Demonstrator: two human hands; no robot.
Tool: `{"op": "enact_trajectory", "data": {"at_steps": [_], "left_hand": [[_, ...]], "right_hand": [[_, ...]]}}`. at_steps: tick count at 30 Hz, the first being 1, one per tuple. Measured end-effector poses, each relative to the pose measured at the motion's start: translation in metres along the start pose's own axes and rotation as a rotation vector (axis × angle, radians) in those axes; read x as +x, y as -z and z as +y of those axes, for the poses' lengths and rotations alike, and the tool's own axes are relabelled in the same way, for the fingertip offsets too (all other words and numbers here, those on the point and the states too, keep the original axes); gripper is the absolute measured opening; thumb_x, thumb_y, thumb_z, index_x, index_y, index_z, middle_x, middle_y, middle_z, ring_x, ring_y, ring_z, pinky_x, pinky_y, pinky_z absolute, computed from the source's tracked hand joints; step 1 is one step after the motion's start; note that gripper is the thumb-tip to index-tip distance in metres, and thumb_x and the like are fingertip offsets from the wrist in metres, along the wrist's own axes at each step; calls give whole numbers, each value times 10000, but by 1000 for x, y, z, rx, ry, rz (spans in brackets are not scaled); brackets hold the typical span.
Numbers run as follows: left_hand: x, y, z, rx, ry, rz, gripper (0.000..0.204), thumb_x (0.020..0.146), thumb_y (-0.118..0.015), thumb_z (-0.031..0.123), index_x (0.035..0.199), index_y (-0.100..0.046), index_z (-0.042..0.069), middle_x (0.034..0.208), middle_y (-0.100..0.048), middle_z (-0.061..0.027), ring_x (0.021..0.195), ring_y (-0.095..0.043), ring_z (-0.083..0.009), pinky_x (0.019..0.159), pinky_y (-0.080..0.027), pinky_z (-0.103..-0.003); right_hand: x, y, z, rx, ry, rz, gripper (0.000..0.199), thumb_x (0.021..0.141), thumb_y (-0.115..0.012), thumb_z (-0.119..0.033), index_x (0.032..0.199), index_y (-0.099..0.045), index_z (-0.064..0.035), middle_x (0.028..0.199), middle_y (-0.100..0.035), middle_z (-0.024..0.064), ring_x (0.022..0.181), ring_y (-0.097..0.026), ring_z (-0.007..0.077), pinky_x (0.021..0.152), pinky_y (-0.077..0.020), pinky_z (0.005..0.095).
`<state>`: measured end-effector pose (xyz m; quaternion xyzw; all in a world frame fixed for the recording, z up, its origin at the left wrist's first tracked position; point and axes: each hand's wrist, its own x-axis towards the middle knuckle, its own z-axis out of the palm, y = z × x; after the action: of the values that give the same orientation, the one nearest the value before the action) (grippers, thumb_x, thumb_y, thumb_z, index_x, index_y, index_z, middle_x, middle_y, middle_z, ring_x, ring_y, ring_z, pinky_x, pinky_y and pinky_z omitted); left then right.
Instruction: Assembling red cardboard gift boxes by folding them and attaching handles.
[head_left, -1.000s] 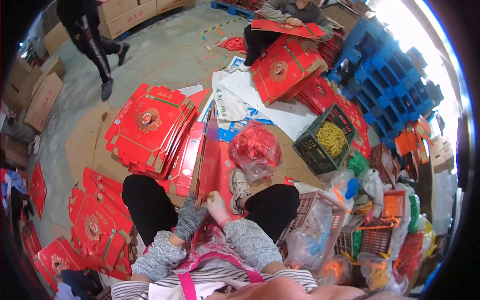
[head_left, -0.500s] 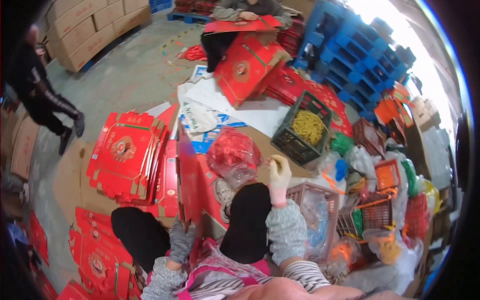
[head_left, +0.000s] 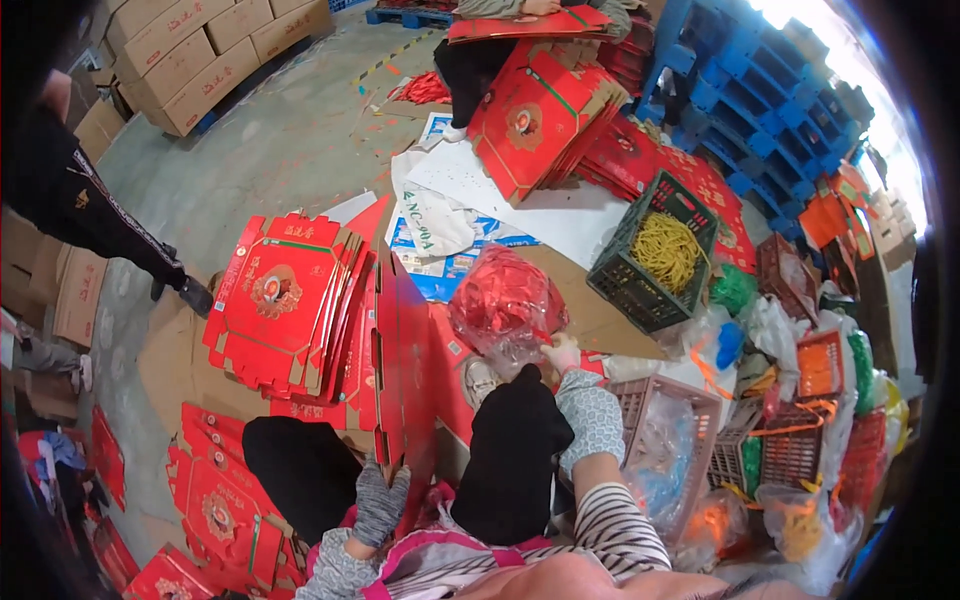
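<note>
- While my gloved left hand (head_left: 385,492) clamps the glossy red cardboard panel (head_left: 400,370) upright,
- my right hand (head_left: 560,352) pinches the crinkly clear plastic bag (head_left: 505,305) of red pieces.

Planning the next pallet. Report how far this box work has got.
Done: nothing assembled shows. In hand: the left hand steadies an upright red box, while the right hand touches the clear bag of red pieces. Left: the flat red stack beside it.

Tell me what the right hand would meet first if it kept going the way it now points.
The right hand points up and left at the clear plastic bag of red pieces; it already seems to be at the bag's lower edge, though actual contact is unclear.
</note>
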<state>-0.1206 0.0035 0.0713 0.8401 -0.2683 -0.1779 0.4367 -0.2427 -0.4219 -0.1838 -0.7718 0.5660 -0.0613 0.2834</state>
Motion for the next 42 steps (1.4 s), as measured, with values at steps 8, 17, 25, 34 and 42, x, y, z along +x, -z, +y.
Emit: {"op": "enact_trajectory", "data": {"at_steps": [8,17,25,34,42], "left_hand": [[-2,-8,-23,-24,51,0,424,780,-649,167,1114,-510,-55,910,-616,-233,862,-607,-372,745,-476,-411],[3,-3,-5,85,28,-62,409,790,-625,162,1139,-510,-19,949,-604,-229,844,-588,-401,718,-475,-421],[-3,-1,-19,22,81,10,366,795,-637,152,1106,-523,-4,876,-637,-182,793,-628,-337,672,-485,-388],[1,3,-19,31,128,-20,360,799,-652,170,1093,-539,-3,889,-640,-174,788,-622,-283,684,-480,-361],[0,9,-33,-74,40,4,334,814,-617,150,1105,-537,6,939,-643,-158,817,-623,-290,697,-478,-362]], "right_hand": [[-48,14,-15,-67,6,70,358,742,-603,-393,767,-619,-36,792,-632,201,810,-616,372,702,-478,454],[-46,-33,7,1078,-180,-345,301,836,-547,-86,1125,-578,-8,761,-600,11,668,-565,114,537,-454,273],[-1,-37,-77,-336,404,139,445,827,-467,-179,1264,-490,-264,721,-617,117,631,-620,322,554,-490,447],[14,-10,-82,-260,404,37,225,812,-471,-196,991,-583,-118,795,-637,165,784,-625,349,664,-474,465],[-14,26,-77,250,330,75,219,748,-549,-165,934,-649,-106,856,-633,189,864,-606,356,761,-477,436]]}}
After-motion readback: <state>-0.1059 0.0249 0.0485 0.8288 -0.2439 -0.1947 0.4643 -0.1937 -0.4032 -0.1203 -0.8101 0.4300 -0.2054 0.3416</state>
